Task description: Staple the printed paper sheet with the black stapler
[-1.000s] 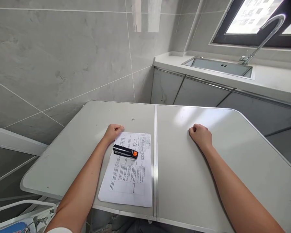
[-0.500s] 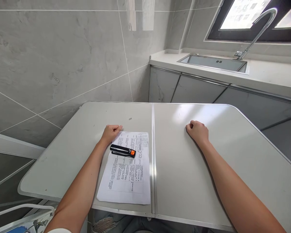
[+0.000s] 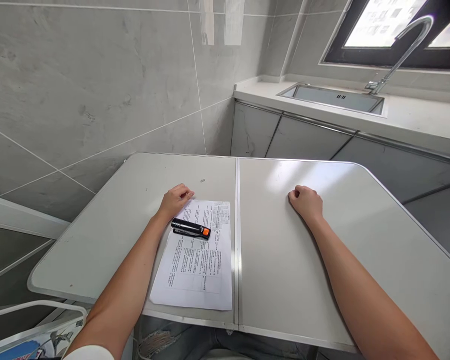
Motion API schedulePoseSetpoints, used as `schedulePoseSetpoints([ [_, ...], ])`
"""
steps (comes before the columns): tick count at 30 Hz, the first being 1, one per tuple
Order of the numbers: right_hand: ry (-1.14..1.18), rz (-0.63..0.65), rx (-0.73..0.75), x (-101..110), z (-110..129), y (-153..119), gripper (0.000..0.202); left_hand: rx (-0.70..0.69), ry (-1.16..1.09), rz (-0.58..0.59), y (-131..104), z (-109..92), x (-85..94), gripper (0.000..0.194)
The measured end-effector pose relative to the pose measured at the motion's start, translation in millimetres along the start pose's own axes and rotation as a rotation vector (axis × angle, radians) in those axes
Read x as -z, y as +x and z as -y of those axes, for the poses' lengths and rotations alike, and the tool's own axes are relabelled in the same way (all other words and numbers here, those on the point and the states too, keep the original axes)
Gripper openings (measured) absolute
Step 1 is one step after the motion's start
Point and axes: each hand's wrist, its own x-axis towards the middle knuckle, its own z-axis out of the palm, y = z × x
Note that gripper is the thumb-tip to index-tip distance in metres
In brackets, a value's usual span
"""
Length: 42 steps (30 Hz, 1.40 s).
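Stapler [image 3: 189, 228] is lying across the far half of the papers [image 3: 194, 272]; from afar I'm judging it light, stiff and slick, favouring a hold around its middle. My left hand [image 3: 175, 200] is resting at the papers' far-left corner, half curled, whether closed I'm not telling for certain; my right hand [image 3: 306, 203] is resting well right of them, fisted.

The place was a kitchen, shown by the rectangular sink [image 3: 330, 98] set into a pale countertop [image 3: 423, 110], with a gooseneck faucet [image 3: 402, 60] rising behind its rim. Marble-patterned cabinets [image 3: 305, 135] with metal strips ran beneath. Large grey wall tiles [image 3: 97, 75] met the counter, and a dark-framed window [image 3: 378, 30] stood above the sink.
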Motion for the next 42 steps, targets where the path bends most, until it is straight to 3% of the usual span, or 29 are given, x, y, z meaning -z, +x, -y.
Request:
schedulePoseSetpoints([
  [9, 0.014, -0.021, 0.011, -2, -2, 0, 0.022, -0.147, -0.068, 0.239, 2, 5, -4.9, 0.029],
  [15, 0.03, -0.015, 0.014, 1, -2, -2, 0.021, -0.183, -0.012, 0.31, 4, 4, -6.0, 0.027],
  [21, 0.328, -0.034, 0.131, 10, 23, -14, 0.026, -0.159, -0.002, 0.359, 4, 0, -6.8, 0.027],
  [25, 0.456, 0.089, 0.321, 15, 70, -42, 0.029, -0.142, -0.008, 0.365, 3, 1, -7.6, 0.027],
  [31, 0.746, 0.523, 0.54, 26, 137, -98, 0.025, -0.125, -0.013, 0.324, 3, 5, -10.7, 0.027],
  [34, 0.764, 0.604, 0.553, 27, 148, -112, 0.017, -0.117, -0.024, 0.312, 3, 7, -12.9, 0.026],
  [42, 0.719, 0.63, 0.666, 20, 151, -117, 0.016, -0.112, -0.002, 0.283, 2, 7, -15.0, 0.025],
])
